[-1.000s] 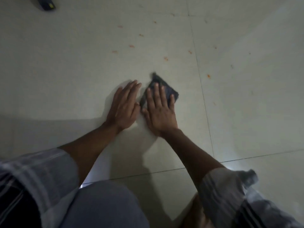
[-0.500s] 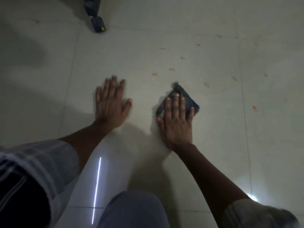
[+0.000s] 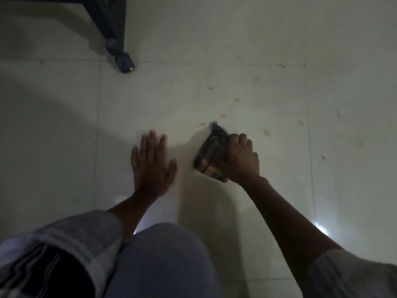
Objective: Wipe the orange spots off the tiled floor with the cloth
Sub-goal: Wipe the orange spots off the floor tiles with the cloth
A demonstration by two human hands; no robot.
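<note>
A dark checked cloth is folded into a wad and tilted up off the pale tiled floor. My right hand grips it from the right, fingers curled over its top edge. My left hand lies flat on the tile to the left, fingers spread, holding nothing. Several small orange spots dot the floor just beyond and to the right of the cloth; the nearest spot sits right by the cloth's far tip.
A dark furniture leg with a capped foot stands at the far left. Grout lines cross the floor on both sides. My knee fills the bottom middle. Bright light reflections lie on the tile near my arms.
My right hand went from pressing flat on the cloth to gripping it, and the cloth is now bunched and lifted on edge. The view has tilted so the furniture leg shows more.
</note>
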